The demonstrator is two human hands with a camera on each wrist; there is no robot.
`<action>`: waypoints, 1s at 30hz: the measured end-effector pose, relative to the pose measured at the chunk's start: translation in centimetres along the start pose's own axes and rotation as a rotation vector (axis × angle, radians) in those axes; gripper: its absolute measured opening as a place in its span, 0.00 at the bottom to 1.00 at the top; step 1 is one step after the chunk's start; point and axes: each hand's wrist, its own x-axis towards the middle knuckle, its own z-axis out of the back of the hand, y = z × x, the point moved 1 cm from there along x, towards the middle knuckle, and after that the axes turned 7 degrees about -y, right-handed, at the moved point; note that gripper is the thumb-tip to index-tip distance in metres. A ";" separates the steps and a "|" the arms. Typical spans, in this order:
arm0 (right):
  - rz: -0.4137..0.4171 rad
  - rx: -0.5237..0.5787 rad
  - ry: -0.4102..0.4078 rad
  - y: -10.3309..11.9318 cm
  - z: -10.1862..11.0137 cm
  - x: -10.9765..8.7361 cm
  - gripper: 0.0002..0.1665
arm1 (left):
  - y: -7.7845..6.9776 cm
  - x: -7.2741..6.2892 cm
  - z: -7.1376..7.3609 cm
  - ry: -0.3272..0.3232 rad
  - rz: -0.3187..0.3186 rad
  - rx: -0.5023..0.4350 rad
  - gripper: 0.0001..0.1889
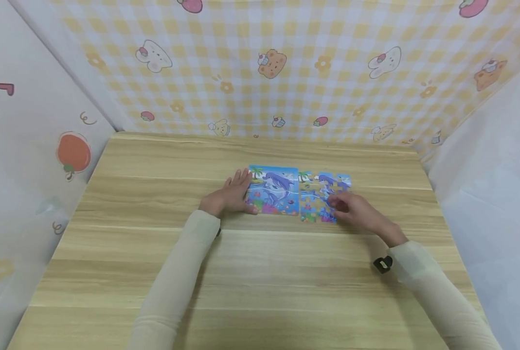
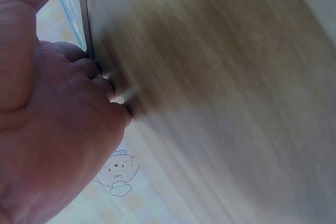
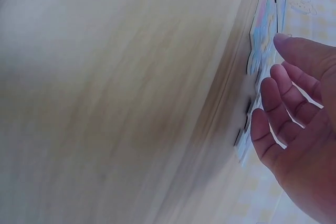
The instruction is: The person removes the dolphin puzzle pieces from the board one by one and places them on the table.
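Note:
A square dolphin picture board [image 1: 274, 190] lies flat on the wooden table. My left hand [image 1: 234, 193] rests along its left edge, fingers extended and thumb at the lower corner. In the left wrist view, the fingertips of the left hand [image 2: 68, 103] come down at the tabletop beside the board's edge. Just right of the board are dolphin jigsaw pieces [image 1: 309, 195], laid in rows with gaps between several of them. Over their right side hovers my right hand [image 1: 357, 210], hiding some pieces. Its fingers are loosely bent and apart from the thumb, with nothing between them in the right wrist view.
The wooden table [image 1: 260, 277] stretches toward me and to both sides. Behind it hangs a yellow checked cloth [image 1: 242, 97] with cartoon animals. White cloth walls [image 1: 27, 146] stand at left and right. A dark wrist device [image 1: 383, 264] shows at the right cuff.

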 end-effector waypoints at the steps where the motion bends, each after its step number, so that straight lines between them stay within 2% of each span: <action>1: -0.001 -0.001 0.000 0.1 -0.1 0.1 0.17 | 0.0 0.0 0.0 0.001 -0.001 0.000 0.64; 13: 0.014 0.021 0.008 1.6 -1.1 1.4 0.23 | -0.1 0.0 0.0 -0.008 0.004 -0.002 0.63; 18: 0.042 0.013 0.005 2.5 -1.8 2.2 0.21 | 0.0 0.1 -0.1 -0.008 0.004 -0.005 0.63; 23: 0.064 -0.037 0.016 3.5 -2.8 3.0 0.20 | 0.0 0.1 -0.1 -0.009 0.003 -0.008 0.63; 30: 0.116 -0.150 -0.005 5.2 -3.8 4.3 0.23 | 0.0 0.1 -0.1 -0.007 0.010 -0.009 0.63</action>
